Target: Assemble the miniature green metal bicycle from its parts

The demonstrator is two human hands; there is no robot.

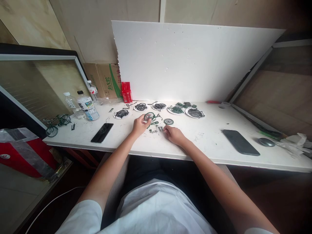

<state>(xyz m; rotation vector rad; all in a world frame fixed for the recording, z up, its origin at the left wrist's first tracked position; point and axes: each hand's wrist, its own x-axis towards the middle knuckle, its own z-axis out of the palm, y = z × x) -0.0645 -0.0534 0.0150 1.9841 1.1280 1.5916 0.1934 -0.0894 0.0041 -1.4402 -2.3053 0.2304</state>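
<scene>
My left hand point(140, 126) is closed on a partly built green model bicycle point(153, 116), which has one spoked wheel fitted at its left end. My right hand point(172, 134) rests low over the white table with thumb and fingers pinched together; whatever is between them is too small to make out. Just beyond it lies a loose green-rimmed wheel point(168, 121). Between the two hands are small loose parts point(153, 131), some green and some grey. A dark fork-like part point(160, 128) lies beside my right fingertips.
White plates of bicycle parts point(175, 110) line the back. A finished-looking model bicycle point(58, 124) stands at the far left, near bottles point(89, 107) and a black phone point(102, 132). At right are a dark phone-like slab point(240, 142) and a mouse point(266, 142). A white board point(190, 61) stands behind.
</scene>
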